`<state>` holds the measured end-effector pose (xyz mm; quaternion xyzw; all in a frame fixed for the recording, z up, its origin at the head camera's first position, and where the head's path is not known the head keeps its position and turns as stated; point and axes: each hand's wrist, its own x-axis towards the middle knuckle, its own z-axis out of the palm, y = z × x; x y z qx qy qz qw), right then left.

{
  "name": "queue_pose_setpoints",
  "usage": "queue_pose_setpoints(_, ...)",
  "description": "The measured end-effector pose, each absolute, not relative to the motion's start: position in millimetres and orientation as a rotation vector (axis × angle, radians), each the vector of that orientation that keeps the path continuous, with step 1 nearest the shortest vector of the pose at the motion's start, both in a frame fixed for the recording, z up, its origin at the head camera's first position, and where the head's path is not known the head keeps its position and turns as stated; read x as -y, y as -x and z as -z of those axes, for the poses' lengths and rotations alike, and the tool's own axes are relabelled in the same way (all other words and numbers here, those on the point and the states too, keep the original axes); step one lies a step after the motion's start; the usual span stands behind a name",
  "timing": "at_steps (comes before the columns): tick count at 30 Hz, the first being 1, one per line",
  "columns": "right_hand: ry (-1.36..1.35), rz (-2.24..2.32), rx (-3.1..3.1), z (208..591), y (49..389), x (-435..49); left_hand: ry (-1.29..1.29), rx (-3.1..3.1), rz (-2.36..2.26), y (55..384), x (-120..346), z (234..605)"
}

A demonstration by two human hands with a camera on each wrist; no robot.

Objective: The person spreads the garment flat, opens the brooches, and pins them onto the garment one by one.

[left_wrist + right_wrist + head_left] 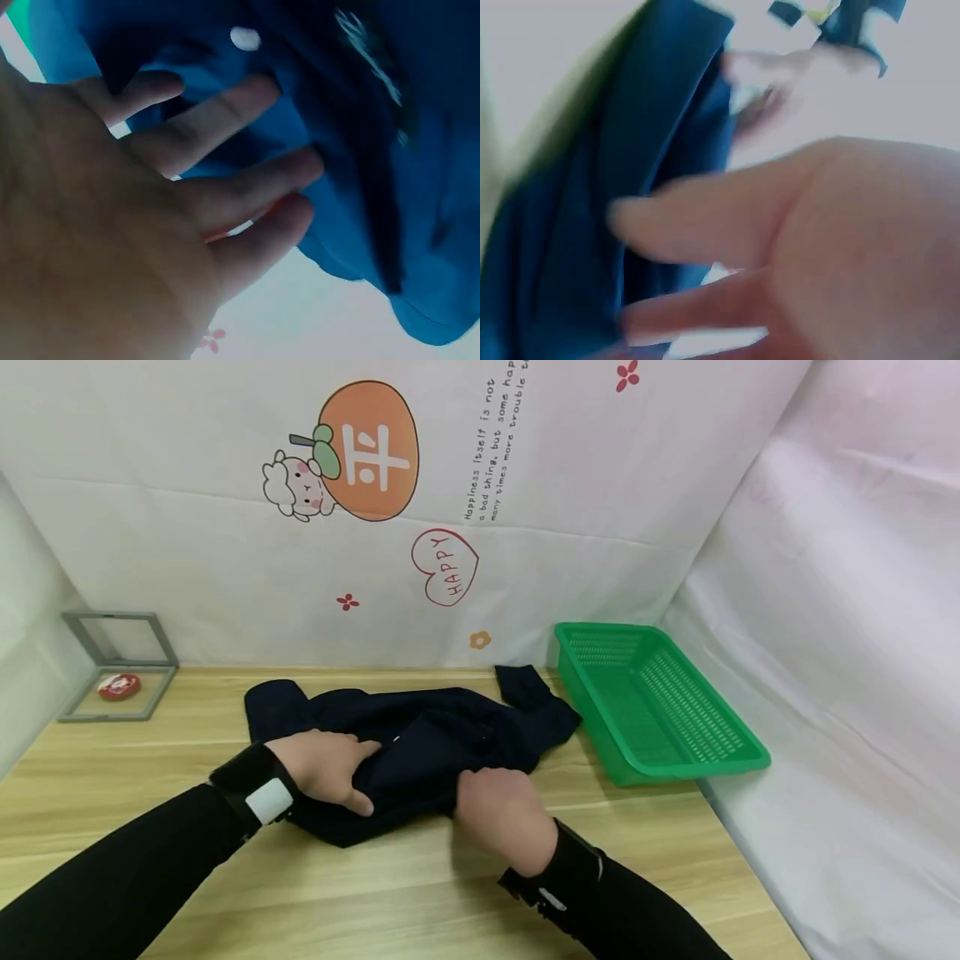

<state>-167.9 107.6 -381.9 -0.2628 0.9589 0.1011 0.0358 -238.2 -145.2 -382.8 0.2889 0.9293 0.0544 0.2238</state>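
Note:
A dark navy shirt (427,752) lies bunched on the wooden table, its sleeves reaching out to the far left and far right. A white button (245,39) and pale lettering (371,56) show on the cloth in the left wrist view. My left hand (324,768) rests on the shirt's left part, fingers spread. At the front right edge my right hand (501,814) has its fingers curled and grips the cloth. In the right wrist view its thumb (682,217) lies over a fold, blurred by motion.
A green plastic basket (630,768) stands at the right, close to the right sleeve. On the far left is a grey open frame-like case (120,717) with a small red round item (118,687) in it. A printed white cloth (555,585) hangs behind the table (360,902).

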Motion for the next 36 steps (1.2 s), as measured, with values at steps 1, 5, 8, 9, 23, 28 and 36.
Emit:
queue_pose_setpoints(1,0.933,-0.266,-2.939,382,167,-102,-0.815,-2.568,-0.150,237,143,383)
queue_pose_setpoints(5,1.384,-0.180,-2.764,395,164,-82,-0.899,-2.627,-0.156,235,133,386)
queue_pose_setpoints(8,1.461,-0.243,-2.677,409,164,-75,-1.000,-2.688,-0.141,235,133,389)
queue_pose_setpoints(9,1.456,-0.260,-2.664,413,164,-75,-1.044,-2.725,-0.122,236,134,390)
queue_pose_setpoints(23,0.490,-0.186,-2.956,384,176,-144,-1.305,-3.320,0.148,252,169,365)
queue_pose_setpoints(28,0.341,-0.217,-3.050,386,181,-149,-1.270,-3.350,-0.051,251,169,373)
queue_pose_setpoints(36,0.421,-0.065,-2.776,411,189,-155,-0.968,-3.002,-0.126,230,179,395)
